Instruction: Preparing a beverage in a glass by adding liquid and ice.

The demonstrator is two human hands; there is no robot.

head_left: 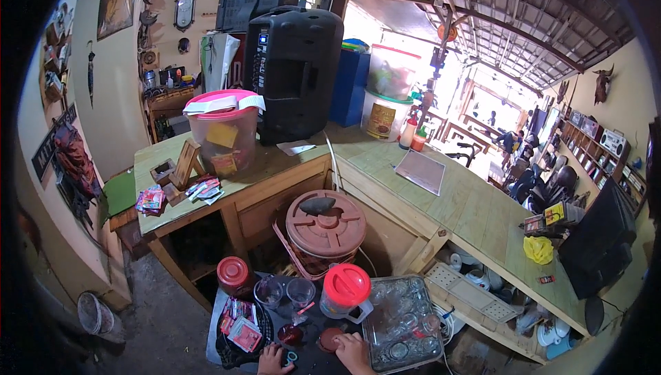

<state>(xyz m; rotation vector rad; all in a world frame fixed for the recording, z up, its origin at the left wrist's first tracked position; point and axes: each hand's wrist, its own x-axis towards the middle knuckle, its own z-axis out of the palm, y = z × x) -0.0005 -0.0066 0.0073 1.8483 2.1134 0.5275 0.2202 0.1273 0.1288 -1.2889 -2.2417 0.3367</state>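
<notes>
Nearest, at lower edge: left hand curled around small teal-ringed object, too small to identify. Right hand flat on dark tabletop, fingers loosely bent, gripping nothing, just beside small red lid. Basket of packets left of hands; clear tray of glasses to right. Behind: two empty glasses, red-lidded jar, red-lidded pitcher. Farther: brown lidded bucket under wooden counter. Far back: pink-lidded tub, black speaker.
</notes>
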